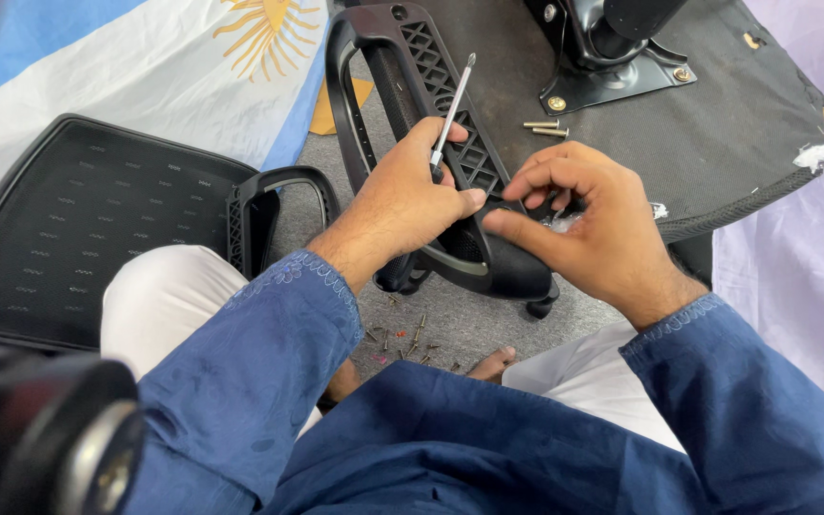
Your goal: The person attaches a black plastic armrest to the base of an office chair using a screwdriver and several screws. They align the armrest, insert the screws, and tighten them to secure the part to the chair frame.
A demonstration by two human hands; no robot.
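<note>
Gripping screwdriver (451, 107) and black armrest (450, 181) in my closed left hand (402, 195), I am pinching the armrest's edge with my curled right hand (588, 219).

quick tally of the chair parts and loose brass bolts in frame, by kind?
Black armrests: 2, one held by both hands, one on the floor
Mesh backrest: 1
Seat base, upside down: 1
Loose brass bolts on the seat base: 2
Total: 6

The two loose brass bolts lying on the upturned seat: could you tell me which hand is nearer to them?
Right. The right hand sits just below the bolts, fingers on the armrest; the left hand, gripping the screwdriver, lies farther left.
</note>
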